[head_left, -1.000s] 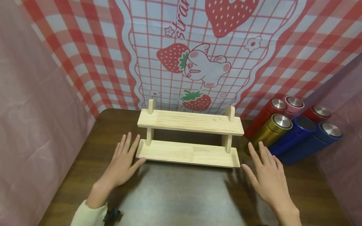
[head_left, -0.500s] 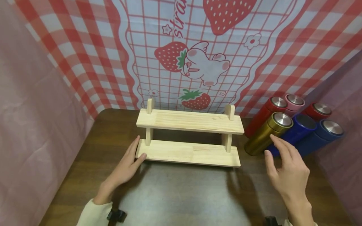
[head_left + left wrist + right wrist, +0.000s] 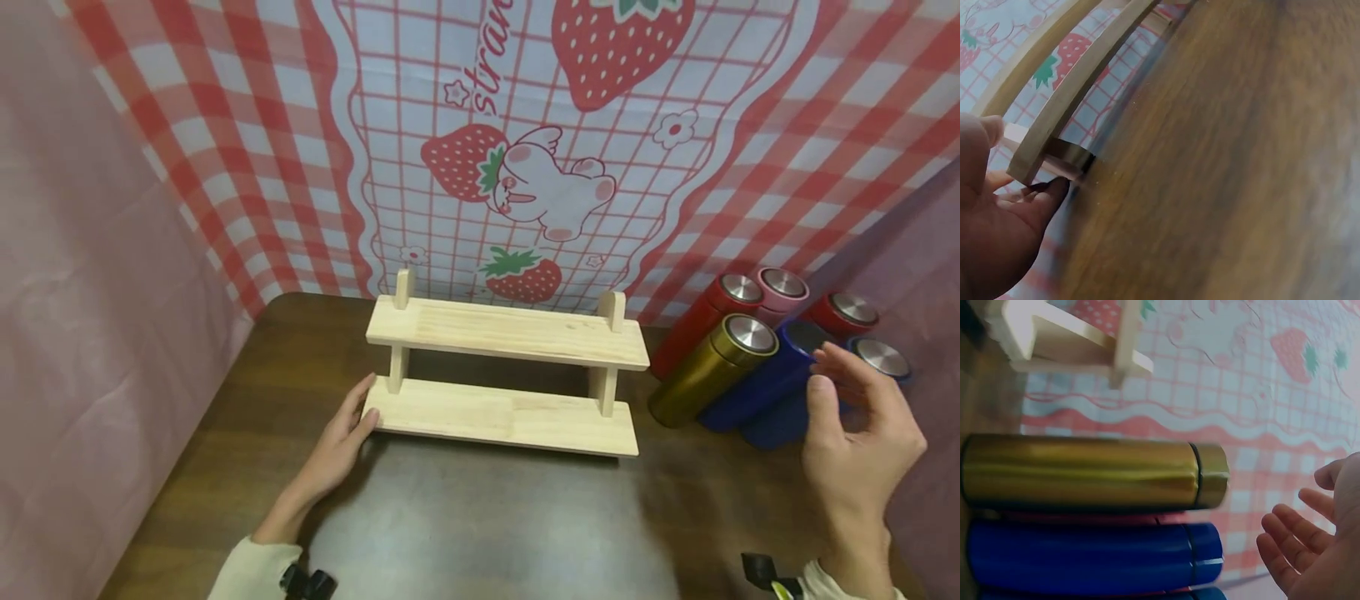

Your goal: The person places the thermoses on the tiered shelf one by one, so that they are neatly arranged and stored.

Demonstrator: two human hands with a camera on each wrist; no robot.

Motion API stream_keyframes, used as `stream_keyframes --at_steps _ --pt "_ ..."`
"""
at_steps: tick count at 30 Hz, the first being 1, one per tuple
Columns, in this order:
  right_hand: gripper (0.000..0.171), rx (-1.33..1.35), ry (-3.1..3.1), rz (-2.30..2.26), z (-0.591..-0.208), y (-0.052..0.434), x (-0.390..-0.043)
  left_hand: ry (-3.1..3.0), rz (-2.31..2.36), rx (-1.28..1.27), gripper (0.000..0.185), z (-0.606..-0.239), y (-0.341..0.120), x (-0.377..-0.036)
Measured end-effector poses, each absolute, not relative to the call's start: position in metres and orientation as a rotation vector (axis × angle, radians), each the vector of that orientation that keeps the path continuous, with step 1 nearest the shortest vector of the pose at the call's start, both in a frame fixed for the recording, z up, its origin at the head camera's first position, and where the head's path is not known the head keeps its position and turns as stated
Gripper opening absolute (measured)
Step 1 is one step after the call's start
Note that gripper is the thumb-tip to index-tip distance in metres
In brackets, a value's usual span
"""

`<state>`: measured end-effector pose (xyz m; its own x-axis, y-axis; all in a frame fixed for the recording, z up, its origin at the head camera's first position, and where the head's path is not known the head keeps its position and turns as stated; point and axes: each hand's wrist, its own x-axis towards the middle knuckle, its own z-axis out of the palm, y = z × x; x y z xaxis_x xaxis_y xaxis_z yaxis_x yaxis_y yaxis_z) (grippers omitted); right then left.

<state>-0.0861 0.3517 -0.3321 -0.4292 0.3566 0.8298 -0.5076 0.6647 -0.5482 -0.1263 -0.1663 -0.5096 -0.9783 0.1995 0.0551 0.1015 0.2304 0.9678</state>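
Observation:
A two-tier pale wooden shelf [image 3: 506, 367] stands on the dark wooden table [image 3: 487, 517]. My left hand [image 3: 341, 437] lies flat on the table, fingers straight against the left end of the shelf's lower board [image 3: 1054, 119]. My right hand [image 3: 855, 433] hovers open above a heap of lying flasks, fingers loosely bent, holding nothing. The nearest flasks are a gold one [image 3: 708, 371] [image 3: 1091, 472] and a blue one [image 3: 757, 383] [image 3: 1091, 553]. In the right wrist view the hand [image 3: 1310, 550] is apart from the flask caps.
More flasks lie in the heap at the right: red [image 3: 705, 317], pink [image 3: 780, 292], another red [image 3: 840, 312] and another blue [image 3: 873, 358]. A strawberry-print cloth [image 3: 525, 150] hangs behind, with pink sheets [image 3: 90, 333] at both sides.
My right hand has lifted off the table and swung right, over the flasks. My left hand has slid in against the shelf's left end. The view has tilted slightly.

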Motion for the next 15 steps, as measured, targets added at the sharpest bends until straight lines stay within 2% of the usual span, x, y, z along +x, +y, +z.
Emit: stream_keyframes --at_steps 8,15 --pt "0.024 0.009 -1.543 1.342 -0.328 0.390 -0.099 2.235 2.045 0.176 0.052 -0.517 -0.169 -0.129" --pt "0.026 -0.428 -1.625 1.194 -0.329 0.404 -0.107 2.198 2.057 0.157 0.053 -0.520 -0.172 -0.129"
